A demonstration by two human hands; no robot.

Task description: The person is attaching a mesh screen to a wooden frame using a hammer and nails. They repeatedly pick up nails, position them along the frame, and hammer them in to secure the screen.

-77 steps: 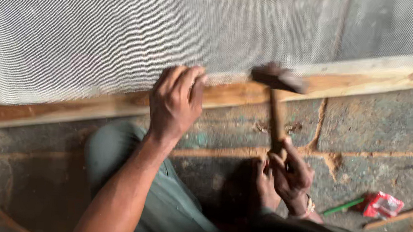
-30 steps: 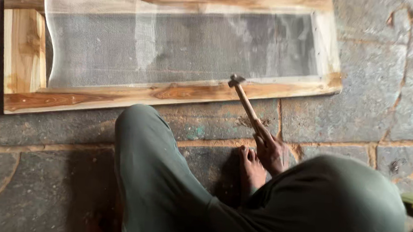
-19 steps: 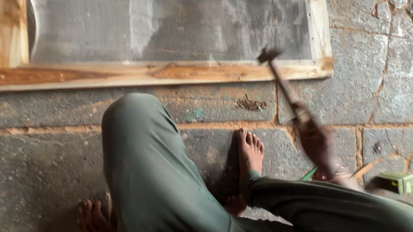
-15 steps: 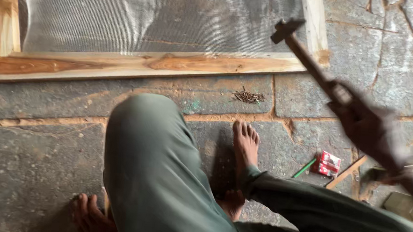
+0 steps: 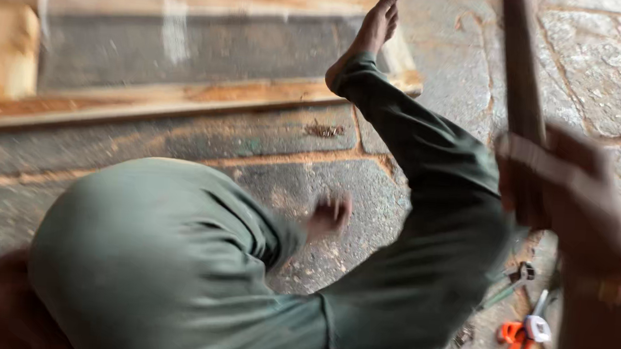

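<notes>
At the right edge of the view, the brown wooden hammer handle (image 5: pixel 522 87) stands upright, gripped by the blurred right hand (image 5: pixel 567 196). The left hand (image 5: pixel 329 214), seemingly loosely curled, hovers over the grey stone floor (image 5: pixel 608 79). Beyond the green-trousered leg (image 5: pixel 427 168) lies a mesh-covered wooden frame (image 5: pixel 184 100).

A wooden mesh frame (image 5: pixel 185 96) lies across the upper left on the stone floor (image 5: pixel 594 78). Orange-handled pliers (image 5: pixel 521 335) sit at lower right.
</notes>
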